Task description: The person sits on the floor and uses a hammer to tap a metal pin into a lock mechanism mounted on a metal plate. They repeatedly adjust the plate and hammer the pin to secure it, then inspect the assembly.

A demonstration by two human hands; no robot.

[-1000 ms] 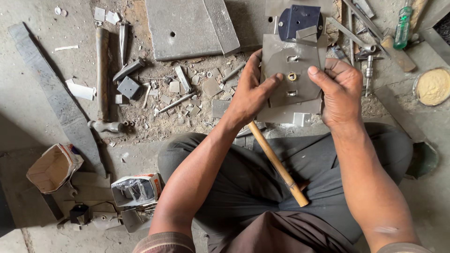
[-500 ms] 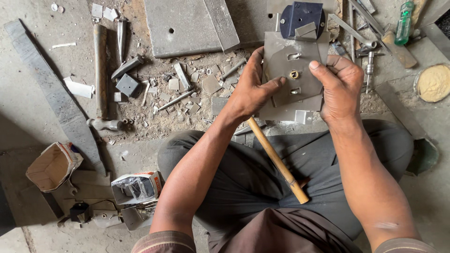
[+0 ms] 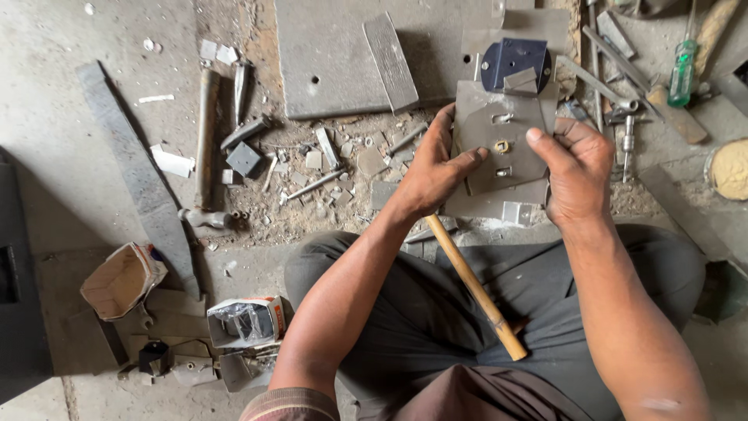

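Grey slotted metal plate pinched at both side edges between left hand and right hand, above the lap, over wooden hammer handle; likely stiff, fairly heavy, sharp-edged; best gripped by sides.

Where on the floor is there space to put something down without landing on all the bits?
Bare floor lies at far left, left of the long flat metal bar. The large grey plate has a clear top. Crowded: the scrap pile beside the left hand, and the tools above the right hand.
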